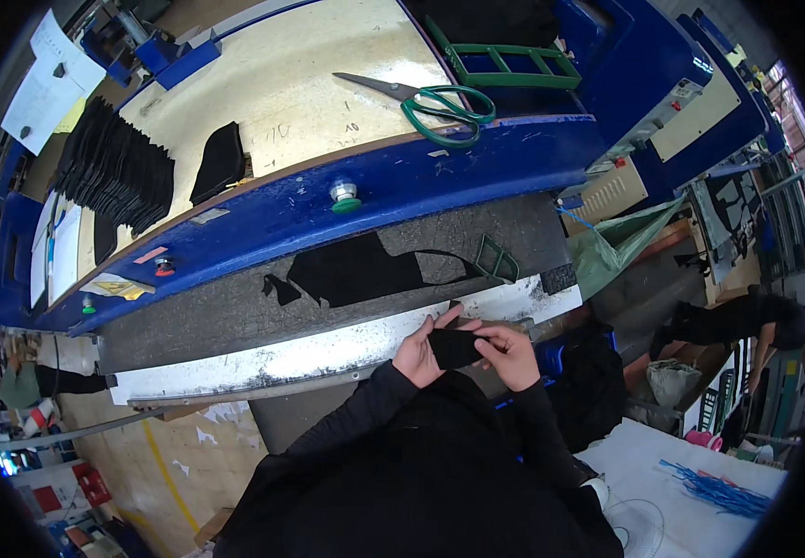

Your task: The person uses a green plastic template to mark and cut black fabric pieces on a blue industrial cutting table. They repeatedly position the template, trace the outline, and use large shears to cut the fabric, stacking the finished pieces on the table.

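A small black piece of fabric [456, 348] is held between my two hands, in front of my chest and over the near metal edge of the machine. My left hand [416, 356] grips its left side, with fingers behind it. My right hand [511, 356] pinches its right edge between thumb and fingers. Beyond them, on the dark cutting bed, lies a larger black fabric remnant [356, 272] with cut-out gaps. A small green cutting die [496, 259] rests at the remnant's right end.
On the pale table, green-handled scissors [444, 110] lie near a green die frame [514, 67]. A long stack of black cut pieces [116, 166] stands at left beside a smaller pile [220, 164]. A blue beam [402, 170] with buttons crosses ahead. Another person [742, 324] bends at far right.
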{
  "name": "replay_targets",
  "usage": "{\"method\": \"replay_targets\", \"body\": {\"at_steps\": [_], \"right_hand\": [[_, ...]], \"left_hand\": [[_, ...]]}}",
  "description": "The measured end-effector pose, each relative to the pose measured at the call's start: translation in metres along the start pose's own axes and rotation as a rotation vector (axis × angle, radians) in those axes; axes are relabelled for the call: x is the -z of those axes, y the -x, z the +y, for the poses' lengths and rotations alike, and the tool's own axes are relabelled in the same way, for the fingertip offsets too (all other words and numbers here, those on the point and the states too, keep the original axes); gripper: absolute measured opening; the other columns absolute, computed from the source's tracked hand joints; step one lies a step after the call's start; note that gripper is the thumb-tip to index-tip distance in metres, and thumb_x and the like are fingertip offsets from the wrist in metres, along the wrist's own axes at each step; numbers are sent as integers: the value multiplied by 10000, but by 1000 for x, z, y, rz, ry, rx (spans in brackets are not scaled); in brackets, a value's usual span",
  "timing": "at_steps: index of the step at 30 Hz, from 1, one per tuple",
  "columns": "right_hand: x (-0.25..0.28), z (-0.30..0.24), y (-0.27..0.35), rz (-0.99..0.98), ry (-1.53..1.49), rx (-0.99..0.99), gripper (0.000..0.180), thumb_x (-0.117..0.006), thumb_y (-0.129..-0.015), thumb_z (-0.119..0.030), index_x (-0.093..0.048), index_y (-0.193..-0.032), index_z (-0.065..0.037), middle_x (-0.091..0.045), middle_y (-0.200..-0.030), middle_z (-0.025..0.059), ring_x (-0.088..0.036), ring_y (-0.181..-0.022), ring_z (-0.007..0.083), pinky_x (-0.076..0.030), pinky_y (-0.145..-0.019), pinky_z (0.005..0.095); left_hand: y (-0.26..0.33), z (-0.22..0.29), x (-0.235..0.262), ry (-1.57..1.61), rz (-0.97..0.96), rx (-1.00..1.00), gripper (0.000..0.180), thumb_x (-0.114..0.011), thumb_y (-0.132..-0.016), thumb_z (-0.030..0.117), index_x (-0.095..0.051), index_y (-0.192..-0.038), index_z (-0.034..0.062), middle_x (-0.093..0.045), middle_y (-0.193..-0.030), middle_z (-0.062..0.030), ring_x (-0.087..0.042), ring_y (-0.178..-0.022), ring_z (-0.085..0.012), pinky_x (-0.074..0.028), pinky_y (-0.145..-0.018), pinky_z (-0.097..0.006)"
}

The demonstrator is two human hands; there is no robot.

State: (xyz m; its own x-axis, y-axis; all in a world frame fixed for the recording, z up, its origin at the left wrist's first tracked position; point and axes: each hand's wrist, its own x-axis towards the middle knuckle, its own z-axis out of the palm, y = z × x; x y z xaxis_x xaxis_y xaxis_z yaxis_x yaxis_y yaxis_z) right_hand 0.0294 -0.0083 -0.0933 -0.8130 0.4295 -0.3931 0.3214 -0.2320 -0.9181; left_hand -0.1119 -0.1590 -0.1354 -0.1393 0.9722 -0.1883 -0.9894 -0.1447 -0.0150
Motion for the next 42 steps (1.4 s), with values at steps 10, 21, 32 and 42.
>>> {"method": "replay_targets", "body": {"at_steps": [10, 21, 32, 42], "right_hand": [[-11, 20, 11, 155, -73, -43, 183, -658, -989, -87, -642, -1121, 39, -739, -871, 111, -720, -678, 151, -536, -563, 234], [-29, 34, 10, 143, -155, -60, 177, -658, -991, -81, -638, -1115, 44, -738, -902, 124, -723, -681, 170, -539, -564, 238], [21, 32, -116, 573, 1054, 614, 697, -850, -771, -253, -550, -1371, -64, -574, -1294, 193, -519, -1231, 415, -445, -996, 511], [40, 21, -160, 280, 1074, 405, 897, -919, -647, -289, -506, -1427, -126, -529, -1319, 172, -492, -1211, 423, -424, -988, 567]], "left_hand": [[6, -11, 7, 3, 38, -18, 670, -168, -1099, 517, -263, -1594, 76, -423, -1549, -239, -489, -1388, -374, -406, -1142, -549], [29, -19, 13, -315, 186, -144, 349, -432, -1105, 211, -502, -1389, 21, -550, -1446, -168, -569, -1310, -286, -498, -1078, -458], [97, 27, 43, -641, 637, -463, 236, -528, -1079, 229, -638, -1119, 25, -734, -1099, -126, -700, -1004, -210, -554, -921, -344], [200, 87, 130, -1985, 1300, -545, 350, -527, -1044, 336, -682, -1011, 24, -690, -888, -248, -673, -848, -435, -526, -712, -501]]}}
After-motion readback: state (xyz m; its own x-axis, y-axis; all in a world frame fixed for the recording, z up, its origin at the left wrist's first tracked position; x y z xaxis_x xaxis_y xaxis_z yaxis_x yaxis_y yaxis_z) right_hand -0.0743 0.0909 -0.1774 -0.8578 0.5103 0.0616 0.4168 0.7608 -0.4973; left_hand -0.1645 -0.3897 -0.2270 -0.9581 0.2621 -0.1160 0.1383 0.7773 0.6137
